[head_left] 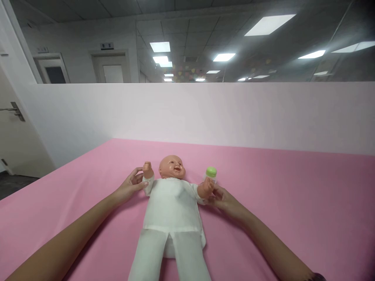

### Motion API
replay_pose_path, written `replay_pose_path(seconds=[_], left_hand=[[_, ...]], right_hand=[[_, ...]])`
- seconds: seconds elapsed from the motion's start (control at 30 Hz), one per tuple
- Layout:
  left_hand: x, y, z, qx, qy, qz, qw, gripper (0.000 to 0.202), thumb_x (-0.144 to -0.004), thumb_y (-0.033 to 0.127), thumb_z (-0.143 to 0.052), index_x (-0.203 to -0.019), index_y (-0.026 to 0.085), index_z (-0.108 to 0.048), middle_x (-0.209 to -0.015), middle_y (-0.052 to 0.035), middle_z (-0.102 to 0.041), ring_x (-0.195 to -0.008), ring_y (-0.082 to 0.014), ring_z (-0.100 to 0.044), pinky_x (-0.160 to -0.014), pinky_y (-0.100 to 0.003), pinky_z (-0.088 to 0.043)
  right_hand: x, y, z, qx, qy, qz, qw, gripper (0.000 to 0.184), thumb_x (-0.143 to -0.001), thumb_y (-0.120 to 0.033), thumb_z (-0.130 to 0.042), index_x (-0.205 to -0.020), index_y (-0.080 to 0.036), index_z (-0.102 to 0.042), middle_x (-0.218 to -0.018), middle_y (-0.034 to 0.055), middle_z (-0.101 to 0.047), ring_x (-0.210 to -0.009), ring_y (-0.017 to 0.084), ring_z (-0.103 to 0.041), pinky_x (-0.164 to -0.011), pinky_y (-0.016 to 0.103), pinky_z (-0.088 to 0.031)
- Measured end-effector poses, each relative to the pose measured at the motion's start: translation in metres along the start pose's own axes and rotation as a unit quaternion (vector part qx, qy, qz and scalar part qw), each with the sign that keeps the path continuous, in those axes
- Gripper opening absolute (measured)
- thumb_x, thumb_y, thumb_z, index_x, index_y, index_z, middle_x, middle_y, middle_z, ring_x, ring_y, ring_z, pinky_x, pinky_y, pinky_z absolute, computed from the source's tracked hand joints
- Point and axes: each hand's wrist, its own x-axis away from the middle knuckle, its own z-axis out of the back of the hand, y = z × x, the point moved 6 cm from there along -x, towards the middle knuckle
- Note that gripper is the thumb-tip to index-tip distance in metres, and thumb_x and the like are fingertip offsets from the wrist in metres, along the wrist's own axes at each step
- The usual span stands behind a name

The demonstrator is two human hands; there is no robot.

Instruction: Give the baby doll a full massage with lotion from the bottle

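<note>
A baby doll [172, 203] in a white top and white trousers lies on its back on a pink cover, its head toward the far wall. My left hand [133, 182] is closed around the doll's forearm at the white cuff, on the left side. On the other side, my right hand [222, 198] grips the doll's other arm near the wrist, its fingers partly hidden behind the doll's fist. Both doll arms are bent, with the fists raised. Just beyond the right fist stands a small bottle [211, 172] with a green cap, its lower part hidden.
The pink cover [278, 203] spreads over the wide surface around the doll. A low white wall [205, 113] with glass above it borders the far side. At the left is a door [17, 128] with a metal handle.
</note>
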Motion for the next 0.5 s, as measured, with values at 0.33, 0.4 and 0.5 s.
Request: replay_pose_path(seconds=[0.33, 0.4, 0.5], left_hand=[[-0.003, -0.023, 0.011, -0.164, 0.156, 0.014, 0.974, 0.049, -0.091, 0.053, -0.055, -0.13, 0.03, -0.035, -0.124, -0.0078, -0.057, -0.101, -0.0222, -0.063, -0.081, -0.037, -0.054], [-0.003, -0.022, 0.006, -0.201, 0.138, -0.002, 0.97, 0.05, -0.094, 0.054, -0.05, -0.135, 0.03, -0.034, -0.133, -0.0084, -0.053, -0.104, -0.023, -0.061, -0.082, -0.037, -0.053], [-0.003, -0.019, -0.001, -0.258, 0.12, -0.015, 0.958, 0.052, -0.096, 0.052, -0.044, -0.142, 0.029, -0.034, -0.141, -0.0084, -0.049, -0.114, -0.0248, -0.056, -0.092, -0.04, -0.049]], right_hand=[[-0.015, 0.024, 0.004, 0.029, 0.212, -0.016, 0.977, 0.065, -0.083, -0.072, -0.053, -0.122, -0.023, -0.037, -0.104, 0.0082, -0.069, -0.096, 0.025, -0.066, -0.09, 0.038, -0.049], [-0.017, 0.029, 0.008, 0.07, 0.245, -0.008, 0.967, 0.061, -0.086, -0.072, -0.046, -0.121, -0.024, -0.036, -0.097, 0.0066, -0.07, -0.088, 0.024, -0.066, -0.085, 0.039, -0.05], [-0.018, 0.03, 0.011, 0.113, 0.26, 0.001, 0.959, 0.053, -0.09, -0.066, -0.041, -0.125, -0.026, -0.037, -0.094, 0.0045, -0.07, -0.084, 0.023, -0.066, -0.08, 0.037, -0.049]])
